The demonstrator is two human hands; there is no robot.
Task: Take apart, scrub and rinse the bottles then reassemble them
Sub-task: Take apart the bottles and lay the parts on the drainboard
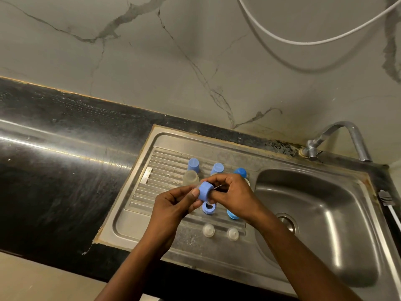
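Over the steel drainboard (130, 216) both hands hold one light-blue screw ring (205, 191). My left hand (176, 205) pinches its left side and my right hand (232, 195) grips its right side, where something clear, perhaps a teat, shows between the fingers. Below the hands lies a second blue ring (208, 207) and a darker blue part (232, 215). Two clear teats (208, 230) (232, 233) sit near the front. Behind the hands stand a clear bottle (190, 177), two light-blue caps (193, 164) (217, 168) and a darker blue cap (240, 172).
The sink basin (314, 224) with its drain (286, 221) lies to the right, under a steel tap (338, 137) that is not running. A black counter (54, 170) stretches left. A white hose (303, 42) hangs on the marble wall, and a white cable (390, 207) lies at the sink's right edge.
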